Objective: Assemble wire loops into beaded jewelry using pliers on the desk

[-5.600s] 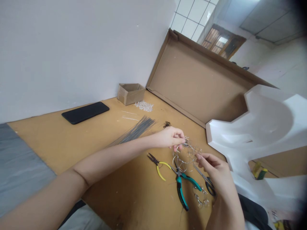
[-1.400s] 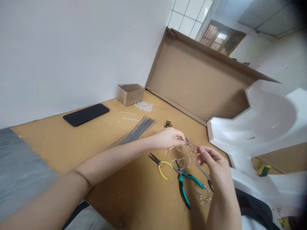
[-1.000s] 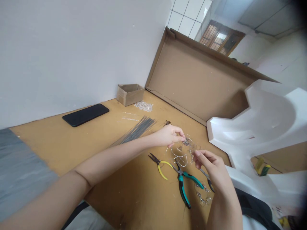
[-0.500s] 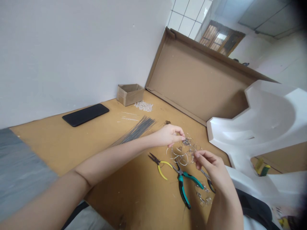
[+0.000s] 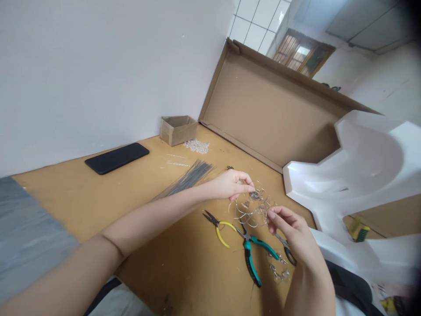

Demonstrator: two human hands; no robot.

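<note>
Pinching wire loops [image 5: 255,195] above counter [image 5: 184,272], toward right edge. Left grip [image 5: 235,185] pressed together at dense cluster, right grip [image 5: 287,221] at side wire, probably to steady and spread loops. Teal pliers [image 5: 248,254] and scissors [image 5: 289,255] close by, likely for quick reach.

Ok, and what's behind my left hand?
Some small black rings peek out just past your left hand. Anything directly behind the hand is covered, so I can't tell how many rings there are.
</note>
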